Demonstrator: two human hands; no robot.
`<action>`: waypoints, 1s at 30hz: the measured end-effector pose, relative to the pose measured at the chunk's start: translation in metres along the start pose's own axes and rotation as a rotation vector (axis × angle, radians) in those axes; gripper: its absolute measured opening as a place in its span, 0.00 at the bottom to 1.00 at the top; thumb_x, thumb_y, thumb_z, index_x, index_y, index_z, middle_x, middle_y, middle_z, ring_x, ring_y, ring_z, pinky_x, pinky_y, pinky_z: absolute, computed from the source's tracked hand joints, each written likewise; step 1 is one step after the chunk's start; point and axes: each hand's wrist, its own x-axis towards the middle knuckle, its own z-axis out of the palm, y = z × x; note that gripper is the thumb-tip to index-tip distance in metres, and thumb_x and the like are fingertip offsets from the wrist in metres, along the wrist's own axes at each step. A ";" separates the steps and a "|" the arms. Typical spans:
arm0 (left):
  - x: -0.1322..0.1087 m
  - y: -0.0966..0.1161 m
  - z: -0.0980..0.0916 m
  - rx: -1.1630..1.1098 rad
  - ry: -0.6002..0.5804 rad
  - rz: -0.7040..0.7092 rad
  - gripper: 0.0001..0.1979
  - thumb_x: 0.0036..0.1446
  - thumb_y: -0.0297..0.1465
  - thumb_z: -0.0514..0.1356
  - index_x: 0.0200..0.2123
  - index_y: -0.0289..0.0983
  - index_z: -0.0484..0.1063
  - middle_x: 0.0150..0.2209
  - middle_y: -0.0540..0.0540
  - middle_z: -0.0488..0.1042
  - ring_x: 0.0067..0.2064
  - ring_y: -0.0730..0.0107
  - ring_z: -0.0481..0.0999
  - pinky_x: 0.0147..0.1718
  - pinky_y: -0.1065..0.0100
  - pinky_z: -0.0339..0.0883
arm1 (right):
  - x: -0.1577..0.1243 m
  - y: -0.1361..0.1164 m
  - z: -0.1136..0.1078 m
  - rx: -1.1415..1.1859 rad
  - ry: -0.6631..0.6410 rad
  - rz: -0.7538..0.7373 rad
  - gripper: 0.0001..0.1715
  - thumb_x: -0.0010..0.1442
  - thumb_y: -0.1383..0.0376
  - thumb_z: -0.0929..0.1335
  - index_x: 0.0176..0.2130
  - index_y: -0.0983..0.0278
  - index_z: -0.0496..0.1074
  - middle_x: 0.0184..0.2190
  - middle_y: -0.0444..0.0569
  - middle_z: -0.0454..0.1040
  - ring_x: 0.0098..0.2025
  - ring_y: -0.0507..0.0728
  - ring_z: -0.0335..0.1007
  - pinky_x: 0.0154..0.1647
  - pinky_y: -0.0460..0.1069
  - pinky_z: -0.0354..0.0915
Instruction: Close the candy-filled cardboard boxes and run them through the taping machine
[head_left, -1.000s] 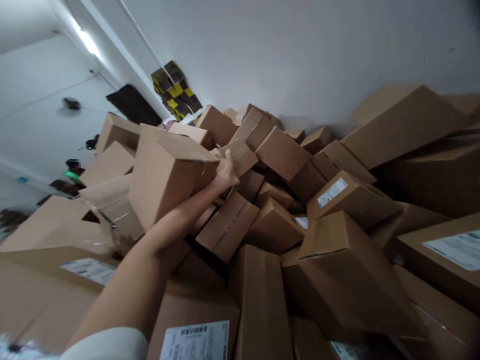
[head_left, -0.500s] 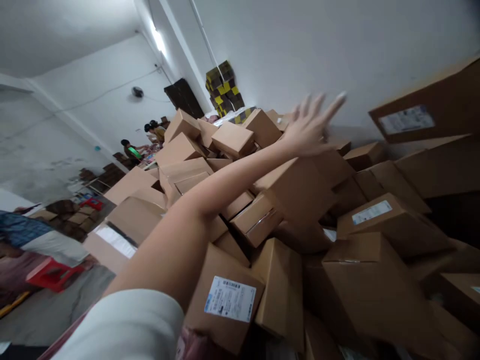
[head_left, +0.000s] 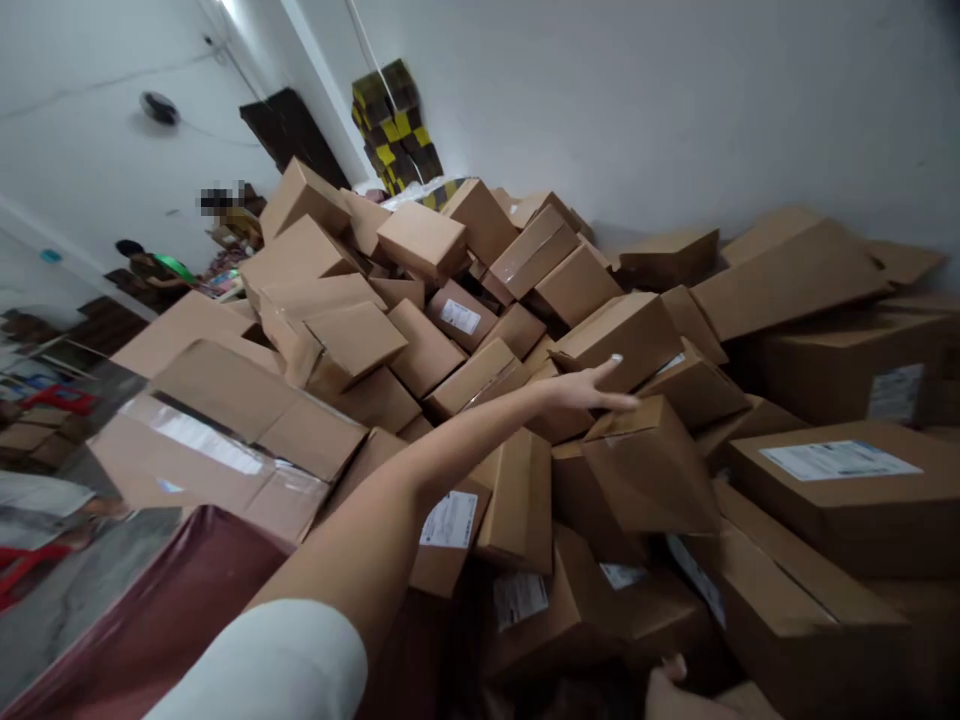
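Observation:
My left arm, in a white short sleeve, reaches from the lower left across a big heap of brown cardboard boxes. My left hand [head_left: 589,390] is open and holds nothing, its fingers stretched flat to the right. It hovers just above a tilted box [head_left: 649,475] and in front of another box [head_left: 622,335]. A small part of my right hand [head_left: 675,690] shows at the bottom edge among the boxes; its fingers are hidden.
The box heap [head_left: 420,350] fills the view up to the white wall. Large labelled boxes lie at the right [head_left: 840,480] and left [head_left: 225,430]. Yellow-and-black boxes [head_left: 394,125] are stacked at the back. A person in green [head_left: 154,268] works far left. A maroon surface [head_left: 172,610] lies below.
A second ago my left hand gripped a box at the left. Half a second ago it was raised, open and without the box. Now it has dropped lower over the pile.

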 end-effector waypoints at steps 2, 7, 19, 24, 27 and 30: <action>-0.021 0.000 0.009 0.107 0.047 -0.092 0.56 0.50 0.56 0.69 0.75 0.46 0.47 0.73 0.41 0.55 0.74 0.50 0.53 0.71 0.55 0.51 | -0.004 -0.001 0.002 -0.021 0.049 0.045 0.58 0.48 0.39 0.71 0.72 0.48 0.56 0.69 0.72 0.54 0.66 0.91 0.55 0.40 0.88 0.55; -0.102 -0.081 0.004 0.370 0.001 -0.615 0.72 0.34 0.47 0.79 0.75 0.34 0.43 0.75 0.22 0.33 0.73 0.18 0.31 0.65 0.24 0.34 | -0.005 -0.010 -0.001 -0.047 0.097 0.108 0.59 0.52 0.48 0.68 0.75 0.61 0.46 0.73 0.77 0.37 0.73 0.89 0.38 0.48 0.89 0.48; -0.111 -0.109 0.030 0.478 0.034 -0.678 0.76 0.29 0.45 0.81 0.75 0.38 0.40 0.74 0.21 0.31 0.72 0.18 0.37 0.64 0.26 0.38 | 0.001 -0.005 0.012 -0.092 0.162 0.045 0.49 0.66 0.56 0.63 0.74 0.76 0.43 0.72 0.80 0.42 0.74 0.82 0.38 0.61 0.86 0.40; -0.119 -0.088 0.014 0.538 0.053 -0.659 0.76 0.31 0.47 0.80 0.76 0.39 0.38 0.73 0.20 0.40 0.70 0.20 0.46 0.63 0.30 0.45 | 0.003 0.002 0.016 -0.083 0.168 0.003 0.45 0.65 0.59 0.63 0.73 0.73 0.49 0.73 0.76 0.43 0.75 0.79 0.35 0.63 0.86 0.34; -0.122 -0.065 -0.019 0.499 0.081 -0.611 0.77 0.31 0.47 0.80 0.76 0.38 0.38 0.72 0.20 0.43 0.67 0.20 0.50 0.61 0.30 0.45 | 0.002 0.008 0.013 -0.074 0.202 -0.021 0.42 0.65 0.59 0.63 0.72 0.71 0.53 0.72 0.74 0.48 0.74 0.76 0.40 0.65 0.84 0.32; -0.123 -0.026 -0.064 0.461 0.094 -0.542 0.76 0.30 0.42 0.82 0.75 0.37 0.41 0.70 0.21 0.49 0.65 0.20 0.53 0.60 0.31 0.47 | -0.003 0.021 0.002 -0.036 0.134 -0.113 0.35 0.63 0.59 0.63 0.66 0.70 0.66 0.68 0.69 0.60 0.70 0.75 0.50 0.68 0.79 0.32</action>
